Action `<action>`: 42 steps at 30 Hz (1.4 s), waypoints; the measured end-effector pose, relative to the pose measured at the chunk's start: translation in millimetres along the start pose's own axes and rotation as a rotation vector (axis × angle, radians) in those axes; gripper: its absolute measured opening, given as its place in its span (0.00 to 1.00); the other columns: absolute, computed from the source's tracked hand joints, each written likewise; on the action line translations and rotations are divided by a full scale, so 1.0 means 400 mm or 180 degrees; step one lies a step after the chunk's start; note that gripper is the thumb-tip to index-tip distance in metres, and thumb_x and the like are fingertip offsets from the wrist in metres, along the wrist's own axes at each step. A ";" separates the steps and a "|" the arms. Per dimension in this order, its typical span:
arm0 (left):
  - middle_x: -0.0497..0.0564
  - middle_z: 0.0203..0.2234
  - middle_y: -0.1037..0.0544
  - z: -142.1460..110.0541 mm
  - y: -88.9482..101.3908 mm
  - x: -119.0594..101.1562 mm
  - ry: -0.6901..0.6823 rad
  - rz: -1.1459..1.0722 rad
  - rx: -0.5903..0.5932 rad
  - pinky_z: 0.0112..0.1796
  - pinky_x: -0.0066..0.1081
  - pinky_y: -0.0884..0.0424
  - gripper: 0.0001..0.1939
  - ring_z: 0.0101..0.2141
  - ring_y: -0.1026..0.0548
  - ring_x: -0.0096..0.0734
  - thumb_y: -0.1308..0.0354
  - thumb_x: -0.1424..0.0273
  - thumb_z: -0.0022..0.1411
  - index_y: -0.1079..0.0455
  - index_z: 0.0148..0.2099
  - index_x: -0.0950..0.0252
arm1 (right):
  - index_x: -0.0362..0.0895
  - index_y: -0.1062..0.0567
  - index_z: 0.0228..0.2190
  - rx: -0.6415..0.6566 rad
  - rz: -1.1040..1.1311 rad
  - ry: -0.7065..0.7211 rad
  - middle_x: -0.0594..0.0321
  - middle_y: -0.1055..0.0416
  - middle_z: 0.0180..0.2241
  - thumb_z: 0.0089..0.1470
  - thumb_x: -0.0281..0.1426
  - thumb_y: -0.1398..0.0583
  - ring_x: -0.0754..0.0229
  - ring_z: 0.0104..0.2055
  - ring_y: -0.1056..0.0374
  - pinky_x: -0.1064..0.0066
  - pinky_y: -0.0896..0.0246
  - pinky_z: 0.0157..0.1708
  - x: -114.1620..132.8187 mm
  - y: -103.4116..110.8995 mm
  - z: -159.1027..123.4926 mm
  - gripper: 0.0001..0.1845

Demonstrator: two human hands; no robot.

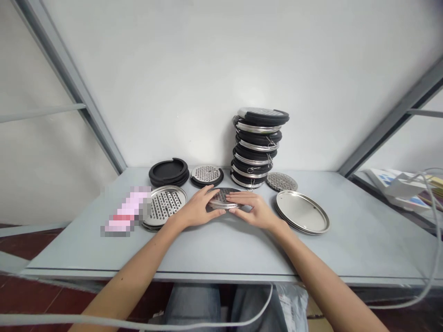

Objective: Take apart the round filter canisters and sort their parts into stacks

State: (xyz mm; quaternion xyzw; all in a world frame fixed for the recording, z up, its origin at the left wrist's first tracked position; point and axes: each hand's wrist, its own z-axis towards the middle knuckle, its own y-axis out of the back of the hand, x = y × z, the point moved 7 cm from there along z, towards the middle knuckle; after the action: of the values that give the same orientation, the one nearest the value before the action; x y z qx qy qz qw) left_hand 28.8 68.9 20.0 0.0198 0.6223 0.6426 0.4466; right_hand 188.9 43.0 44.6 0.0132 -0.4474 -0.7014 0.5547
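My left hand (197,207) and my right hand (255,208) hold a round metal grater disc (221,198) from both sides, low over the middle of the table. Their fingers rest on its perforated top, with the thumbs at its near edge. Left of my hands lies a small pile of silver grater discs (164,205). Shallow round metal plates (302,212) are stacked to the right. Behind my left hand is a perforated disc with a partial black rim (206,174). My hands hide part of the held disc.
A tall stack of black-and-silver round pieces with wire clips (256,154) stands near the wall. Beside it lie perforated discs (282,181). Black round trays (169,173) sit at the back left, near a blurred pink item (126,210). A white cable (434,249) hangs at the right.
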 end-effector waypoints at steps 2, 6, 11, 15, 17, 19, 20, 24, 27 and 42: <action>0.61 0.65 0.49 0.000 0.001 0.007 0.0135 0.0039 -0.0101 0.58 0.49 0.44 0.42 0.62 0.45 0.52 0.43 0.47 0.56 0.48 0.66 0.62 | 0.47 0.23 0.45 -0.0081 -0.0058 0.0003 0.56 0.24 0.45 0.53 0.34 0.37 0.51 0.48 0.28 0.57 0.34 0.50 -0.001 0.003 0.000 0.17; 0.64 0.65 0.51 0.000 -0.001 0.012 0.0322 0.0057 -0.0180 0.58 0.49 0.43 0.47 0.62 0.45 0.54 0.43 0.44 0.53 0.50 0.67 0.64 | 0.46 0.23 0.44 -0.0071 -0.0072 0.0004 0.55 0.23 0.44 0.52 0.36 0.36 0.51 0.47 0.28 0.57 0.34 0.50 -0.002 0.000 0.002 0.17; 0.62 0.65 0.48 0.002 -0.004 0.011 0.0282 -0.0048 -0.0214 0.58 0.47 0.43 0.44 0.63 0.46 0.51 0.44 0.45 0.55 0.49 0.66 0.64 | 0.47 0.23 0.43 -0.0068 0.0045 -0.0100 0.55 0.23 0.44 0.52 0.37 0.37 0.50 0.48 0.29 0.54 0.35 0.50 -0.006 0.005 0.005 0.16; 0.60 0.62 0.42 0.004 0.001 0.007 0.0225 -0.0082 -0.0297 0.57 0.43 0.41 0.40 0.60 0.40 0.48 0.44 0.47 0.57 0.45 0.64 0.64 | 0.47 0.24 0.46 0.0013 0.0097 -0.0202 0.54 0.26 0.47 0.55 0.36 0.39 0.50 0.52 0.32 0.54 0.37 0.52 -0.014 0.008 0.004 0.17; 0.58 0.60 0.39 0.006 0.005 0.002 0.0178 -0.0122 -0.0358 0.56 0.42 0.39 0.37 0.58 0.37 0.47 0.43 0.48 0.57 0.43 0.62 0.62 | 0.46 0.25 0.47 0.0090 0.0147 -0.0268 0.54 0.26 0.49 0.56 0.36 0.40 0.50 0.53 0.33 0.54 0.37 0.53 -0.021 0.005 0.002 0.18; 0.57 0.58 0.36 0.009 0.009 -0.003 0.0129 -0.0177 -0.0421 0.55 0.41 0.37 0.35 0.56 0.34 0.46 0.42 0.49 0.57 0.41 0.60 0.61 | 0.46 0.25 0.48 0.0138 0.0188 -0.0312 0.54 0.27 0.49 0.57 0.37 0.41 0.50 0.54 0.33 0.54 0.38 0.54 -0.026 0.003 0.000 0.18; 0.56 0.57 0.35 0.010 0.011 -0.006 0.0107 -0.0205 -0.0448 0.55 0.41 0.37 0.34 0.55 0.33 0.45 0.42 0.49 0.56 0.40 0.60 0.61 | 0.46 0.25 0.48 0.0144 0.0202 -0.0325 0.54 0.27 0.49 0.57 0.38 0.41 0.50 0.54 0.33 0.54 0.38 0.54 -0.028 0.002 -0.001 0.18; 0.55 0.55 0.33 0.012 0.013 -0.013 0.0039 -0.0308 -0.0474 0.54 0.41 0.36 0.34 0.53 0.32 0.44 0.40 0.50 0.56 0.40 0.59 0.61 | 0.46 0.25 0.48 0.0112 0.0230 -0.0364 0.55 0.26 0.49 0.57 0.38 0.42 0.50 0.54 0.32 0.54 0.39 0.55 -0.033 0.001 -0.003 0.18; 0.55 0.56 0.34 0.010 0.012 -0.015 0.0018 -0.0349 -0.0429 0.55 0.40 0.37 0.36 0.54 0.33 0.43 0.40 0.50 0.56 0.42 0.61 0.61 | 0.46 0.24 0.48 0.0118 0.0214 -0.0388 0.55 0.26 0.49 0.57 0.37 0.41 0.50 0.54 0.32 0.55 0.38 0.55 -0.035 0.000 -0.005 0.18; 0.60 0.61 0.39 0.003 -0.002 0.001 0.0130 -0.0540 -0.0133 0.56 0.47 0.40 0.47 0.59 0.39 0.50 0.38 0.53 0.54 0.55 0.68 0.61 | 0.47 0.25 0.48 0.0211 0.0220 -0.0272 0.55 0.27 0.50 0.56 0.37 0.40 0.50 0.54 0.32 0.54 0.39 0.56 -0.023 -0.007 -0.003 0.19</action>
State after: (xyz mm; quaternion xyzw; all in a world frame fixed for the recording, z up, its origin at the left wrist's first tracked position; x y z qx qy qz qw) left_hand 29.6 70.0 19.4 -0.0554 0.6171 0.6155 0.4870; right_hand 190.8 49.3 37.6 -0.0138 -0.4938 -0.6666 0.5583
